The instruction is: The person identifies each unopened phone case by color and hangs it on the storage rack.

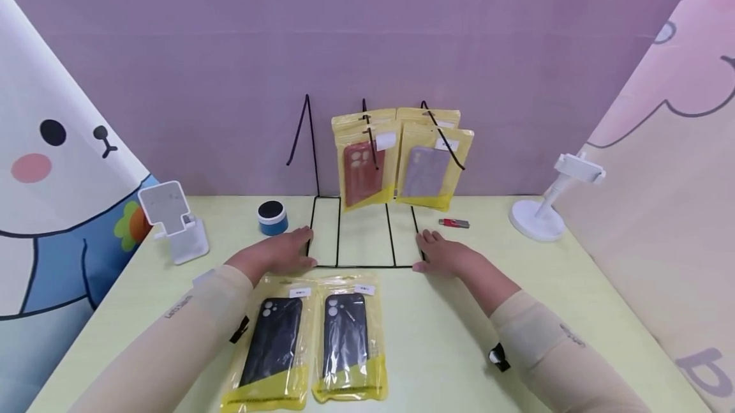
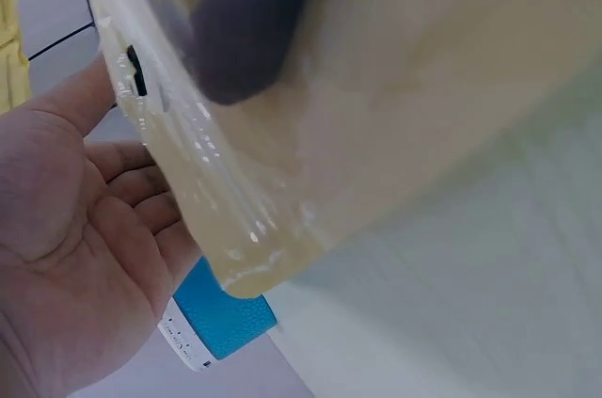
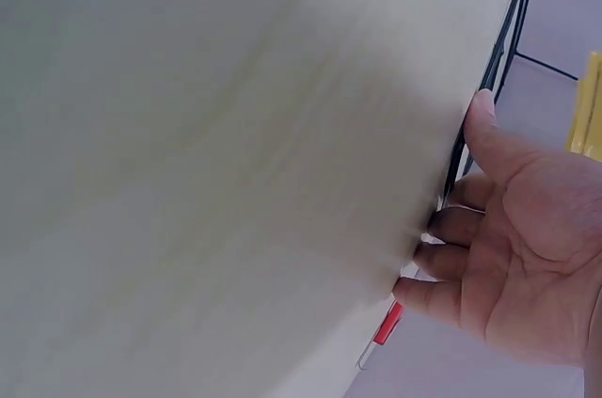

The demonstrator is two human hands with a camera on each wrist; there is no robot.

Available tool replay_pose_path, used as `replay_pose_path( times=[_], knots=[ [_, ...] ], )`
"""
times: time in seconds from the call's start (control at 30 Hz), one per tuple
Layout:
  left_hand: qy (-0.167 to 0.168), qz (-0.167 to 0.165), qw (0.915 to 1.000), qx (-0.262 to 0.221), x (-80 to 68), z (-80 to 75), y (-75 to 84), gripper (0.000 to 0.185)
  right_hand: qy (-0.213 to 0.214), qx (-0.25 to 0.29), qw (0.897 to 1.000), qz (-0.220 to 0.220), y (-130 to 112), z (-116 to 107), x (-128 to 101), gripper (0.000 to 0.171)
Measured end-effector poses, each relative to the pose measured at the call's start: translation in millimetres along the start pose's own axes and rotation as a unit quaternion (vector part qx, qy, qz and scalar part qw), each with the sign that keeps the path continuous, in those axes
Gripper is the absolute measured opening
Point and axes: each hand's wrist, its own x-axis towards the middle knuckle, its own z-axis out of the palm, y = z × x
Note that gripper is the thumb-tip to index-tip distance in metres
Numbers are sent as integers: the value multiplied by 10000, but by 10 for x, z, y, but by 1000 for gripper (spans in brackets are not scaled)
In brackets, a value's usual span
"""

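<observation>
A thin black wire rack [image 1: 367, 234] stands mid-bench on the pale green bench [image 1: 517, 311], its flat base a ruled rectangle, its upright prongs carrying two glossy yellow-edged pouches, one with a red phone case [image 1: 360, 170], one with a lilac case [image 1: 427, 172]; the left hand [image 1: 284, 252] rests flat at the base's left corner, fingers relaxed and apart; the right hand [image 1: 445, 253] lies likewise at its right corner, holding nothing; two pouches with dark cases [image 1: 310, 343] lie near the front edge, their white labels unreadable.
</observation>
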Motion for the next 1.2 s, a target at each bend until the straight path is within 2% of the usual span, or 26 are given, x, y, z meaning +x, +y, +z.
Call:
replay_pose_path(
  times=[0.2, 0.3, 0.43, 0.5, 0.6, 0.7, 0.8, 1.0, 1.2],
  knots=[
    [229, 132, 9996, 27, -74, -12, 66, 74, -39, -9, 10000, 21, -21, -9, -5, 84],
    [680, 360, 9969, 149, -135, -23, 151, 64, -63, 42, 10000, 41, -25, -12, 5, 84],
    [1443, 729, 9861, 379, -176, -19, 314, 39, -71, 2, 9999, 73, -25, -13, 8, 84],
    [1551, 809, 9839, 371, -186, -12, 402, 26, -86, -23, 9999, 113, -27, -17, 8, 84],
    [1309, 828, 9873, 348, -200, 5, 527, 15, -89, -28, 9999, 137, -23, -24, 15, 84],
    [1002, 832, 9903, 486, -205, 38, 622, 15, -96, -85, 9998, 148, -18, -24, 23, 85],
    [837, 866, 9900, 734, -194, 73, 687, 19, -81, -157, 9998, 125, -9, -18, 35, 85],
    [766, 1041, 9861, 1041, -178, 138, 769, 25, -10, -328, 9994, 95, -24, -38, 31, 84],
    [734, 938, 9878, 1007, -158, 174, 809, 10, -73, -334, 9993, 181, -46, -33, 27, 85]
  ],
)
